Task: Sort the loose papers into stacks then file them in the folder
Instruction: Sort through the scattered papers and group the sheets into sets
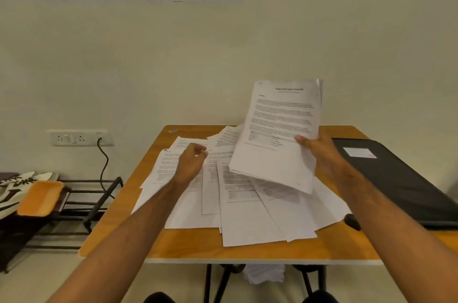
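Papers [238,203], thin white printed sheets, lie fanned and overlapping across the smooth orange wooden counter [188,245]. I see the right hand [322,156] gripping a raised sheaf [280,134] by its lower edge, thumb on top. The left hand [192,162] hovers over the spread, fingers [199,150] curled, seemingly holding nothing. At the right edge lies a flat black folder [401,183], matte, rounded at the corners.
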A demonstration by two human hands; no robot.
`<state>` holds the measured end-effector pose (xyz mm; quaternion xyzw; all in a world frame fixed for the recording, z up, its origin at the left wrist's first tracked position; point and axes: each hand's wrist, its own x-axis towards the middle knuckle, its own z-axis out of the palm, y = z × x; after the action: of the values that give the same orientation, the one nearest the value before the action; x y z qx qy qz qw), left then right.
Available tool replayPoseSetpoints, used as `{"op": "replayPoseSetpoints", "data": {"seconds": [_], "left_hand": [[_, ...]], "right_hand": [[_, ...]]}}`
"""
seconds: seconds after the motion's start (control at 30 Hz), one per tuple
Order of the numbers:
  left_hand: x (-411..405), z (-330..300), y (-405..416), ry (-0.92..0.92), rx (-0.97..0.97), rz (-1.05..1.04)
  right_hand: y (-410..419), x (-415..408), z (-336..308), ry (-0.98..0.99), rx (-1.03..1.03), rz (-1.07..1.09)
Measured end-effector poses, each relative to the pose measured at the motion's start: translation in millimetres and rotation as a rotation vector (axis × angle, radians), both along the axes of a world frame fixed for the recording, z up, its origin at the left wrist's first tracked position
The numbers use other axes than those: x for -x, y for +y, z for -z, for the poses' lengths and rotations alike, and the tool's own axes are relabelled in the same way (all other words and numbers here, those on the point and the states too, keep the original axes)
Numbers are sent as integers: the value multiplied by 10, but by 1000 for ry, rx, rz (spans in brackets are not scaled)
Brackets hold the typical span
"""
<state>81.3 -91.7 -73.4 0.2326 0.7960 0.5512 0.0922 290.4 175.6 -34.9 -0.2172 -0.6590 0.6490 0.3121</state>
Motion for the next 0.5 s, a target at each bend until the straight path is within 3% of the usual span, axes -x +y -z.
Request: {"op": "replayPoseSetpoints", "data": {"seconds": [0.1,0.5], "left_hand": [[126,239,-137,-68,159,-66],[306,370,150,-55,232,17]], "right_hand": [[19,15,188,-66,24,-43],[-106,243,760,-287,26,-124]]}}
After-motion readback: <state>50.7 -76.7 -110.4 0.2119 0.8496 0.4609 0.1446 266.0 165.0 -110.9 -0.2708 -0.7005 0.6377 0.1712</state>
